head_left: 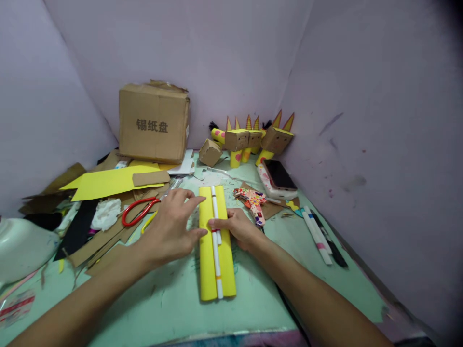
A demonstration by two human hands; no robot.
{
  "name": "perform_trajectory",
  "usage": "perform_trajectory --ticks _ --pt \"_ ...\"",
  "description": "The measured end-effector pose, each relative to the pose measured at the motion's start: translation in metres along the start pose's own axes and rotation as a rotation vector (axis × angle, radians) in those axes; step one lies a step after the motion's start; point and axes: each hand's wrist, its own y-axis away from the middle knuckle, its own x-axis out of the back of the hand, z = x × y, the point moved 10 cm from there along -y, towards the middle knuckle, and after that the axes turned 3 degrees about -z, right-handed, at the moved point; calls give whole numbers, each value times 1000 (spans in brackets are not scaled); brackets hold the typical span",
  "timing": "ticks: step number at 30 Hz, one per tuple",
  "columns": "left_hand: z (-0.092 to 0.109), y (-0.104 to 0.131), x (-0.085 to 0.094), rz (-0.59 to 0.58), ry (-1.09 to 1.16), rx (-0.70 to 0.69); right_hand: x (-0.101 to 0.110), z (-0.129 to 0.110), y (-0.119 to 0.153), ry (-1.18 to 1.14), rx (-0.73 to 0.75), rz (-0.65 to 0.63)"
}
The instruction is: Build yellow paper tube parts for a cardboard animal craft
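Observation:
A yellow sheet (227, 274), its long sides curling up, lies lengthwise before me. White marker pens (216, 262) rest end to end along its middle, partly overlapping near my right thumb. My right hand (243, 227) grips the sheet's right side, thumb on top by the pens and the other fingers partly hidden at the edge. At the left edge, my left hand (177, 224) is open, with thumb and forefinger spread apart and their tips at the sheet; nothing is held in it.
Red-handled scissors (139, 211), cardboard scraps and yellow paper (104, 183) litter the left. A cardboard box (154, 123) and yellow cardboard animal figures (237, 140) stand behind. On the right are a patterned glue gun (253, 200), a phone (279, 174) and more markers (317, 236).

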Motion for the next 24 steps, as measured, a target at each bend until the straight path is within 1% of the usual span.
perform_trajectory --ticks 2,5,12,15,18,21,24 --pt "1 -8 -7 -74 -54 -21 0 -1 0 -7 4 0" --pt "3 -16 -13 -108 -73 -34 -1 -1 1 -24 9 -3" --pt "1 -21 -16 -108 -45 -33 -4 0 2 -38 -8 -14" --pt "-3 -23 -12 -100 4 -32 -4 1 2 -29 -13 -19" --pt "-8 -26 -7 -79 62 15 -5 1 2 -24 -17 -26" --pt "-1 -26 -8 -85 53 -3 -6 0 2 -29 -10 -29" --pt "10 -22 -14 -127 26 -44 -6 -1 2 -36 1 -30"
